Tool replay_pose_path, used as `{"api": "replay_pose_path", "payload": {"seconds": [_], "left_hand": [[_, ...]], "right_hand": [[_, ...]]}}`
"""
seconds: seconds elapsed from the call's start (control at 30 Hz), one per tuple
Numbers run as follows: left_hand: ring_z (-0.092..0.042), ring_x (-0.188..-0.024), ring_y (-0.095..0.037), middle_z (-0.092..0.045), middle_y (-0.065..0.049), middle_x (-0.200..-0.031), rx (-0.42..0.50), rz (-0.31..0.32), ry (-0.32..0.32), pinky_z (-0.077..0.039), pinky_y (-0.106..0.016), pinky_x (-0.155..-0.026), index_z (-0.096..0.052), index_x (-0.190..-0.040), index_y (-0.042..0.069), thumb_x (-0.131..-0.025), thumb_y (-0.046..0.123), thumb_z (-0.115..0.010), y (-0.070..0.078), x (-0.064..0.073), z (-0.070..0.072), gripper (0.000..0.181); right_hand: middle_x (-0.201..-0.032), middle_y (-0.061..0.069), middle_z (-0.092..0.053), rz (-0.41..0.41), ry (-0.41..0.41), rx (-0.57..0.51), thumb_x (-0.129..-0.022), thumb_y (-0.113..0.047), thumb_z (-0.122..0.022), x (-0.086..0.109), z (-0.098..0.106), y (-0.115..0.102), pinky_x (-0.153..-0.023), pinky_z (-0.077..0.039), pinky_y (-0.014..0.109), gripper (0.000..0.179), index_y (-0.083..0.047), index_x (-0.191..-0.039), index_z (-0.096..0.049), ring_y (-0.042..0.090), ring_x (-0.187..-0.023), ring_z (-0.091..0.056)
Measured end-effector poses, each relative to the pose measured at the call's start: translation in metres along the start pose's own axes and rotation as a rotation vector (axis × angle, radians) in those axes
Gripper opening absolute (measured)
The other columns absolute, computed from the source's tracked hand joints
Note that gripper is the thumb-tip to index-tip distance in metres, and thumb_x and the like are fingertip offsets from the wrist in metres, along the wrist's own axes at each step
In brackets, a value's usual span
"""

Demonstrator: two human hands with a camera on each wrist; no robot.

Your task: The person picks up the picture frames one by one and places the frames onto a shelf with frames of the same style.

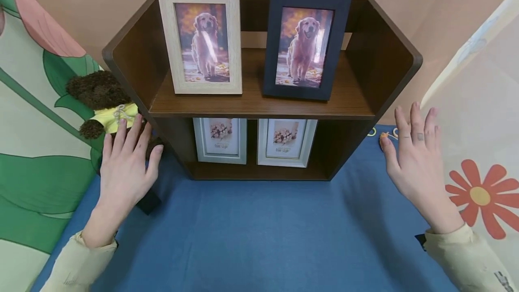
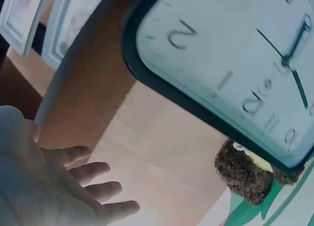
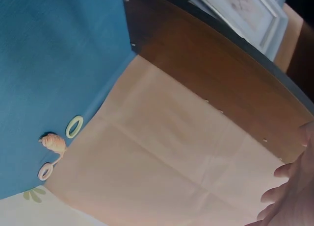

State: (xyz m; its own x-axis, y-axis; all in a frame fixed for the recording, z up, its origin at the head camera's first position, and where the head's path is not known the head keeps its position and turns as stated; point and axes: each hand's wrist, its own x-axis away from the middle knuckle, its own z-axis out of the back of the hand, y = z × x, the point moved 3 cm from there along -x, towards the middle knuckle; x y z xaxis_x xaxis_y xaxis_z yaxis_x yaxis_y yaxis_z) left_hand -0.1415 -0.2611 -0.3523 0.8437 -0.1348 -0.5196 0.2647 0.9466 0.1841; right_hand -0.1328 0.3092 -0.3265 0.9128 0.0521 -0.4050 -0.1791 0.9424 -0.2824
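My left hand (image 1: 126, 168), fingers straight and palm down, hovers left of a dark brown two-tier shelf (image 1: 259, 109). Beneath that hand is a square clock (image 2: 211, 64) with a dark rim, largely hidden in the head view. On the shelf's other side my right hand (image 1: 417, 161) is likewise spread and holds nothing. A cream picture frame (image 1: 167, 39) and a navy picture frame (image 1: 340, 44), both with dog photos, lean upright on the upper tier. Two pale blue-grey frames with flower pictures, the left frame (image 1: 199, 141) and the right frame (image 1: 263, 143), stand below.
A brown plush toy (image 1: 99, 89) in yellow clothing sits left of the shelf. Behind the right hand lie a ring (image 3: 74, 127) and a small orange thing (image 3: 53, 143) joined to another ring (image 3: 45, 171). Blue cloth (image 1: 259, 233) covers the surface in front.
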Motion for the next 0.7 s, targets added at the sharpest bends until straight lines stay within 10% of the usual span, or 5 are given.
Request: {"api": "replay_pose_path", "payload": {"seconds": [0.7], "left_hand": [[-0.012, -0.164, -0.035, -0.023, -0.013, -0.176, -0.070, 0.024, -0.031, -0.005, -0.061, -0.127, -0.035, -0.168, 0.012, -0.111, 0.063, -0.029, -0.013, -0.010, 0.011, 0.077]], "right_hand": [[-0.179, 0.014, 0.004, 0.041, -0.068, 0.061, -0.113, -0.042, -0.038, -0.004, -0.015, -0.002, -0.126, -0.001, 0.063, 0.070, -0.002, -0.169, -0.023, 0.042, -0.162, 0.009]]}}
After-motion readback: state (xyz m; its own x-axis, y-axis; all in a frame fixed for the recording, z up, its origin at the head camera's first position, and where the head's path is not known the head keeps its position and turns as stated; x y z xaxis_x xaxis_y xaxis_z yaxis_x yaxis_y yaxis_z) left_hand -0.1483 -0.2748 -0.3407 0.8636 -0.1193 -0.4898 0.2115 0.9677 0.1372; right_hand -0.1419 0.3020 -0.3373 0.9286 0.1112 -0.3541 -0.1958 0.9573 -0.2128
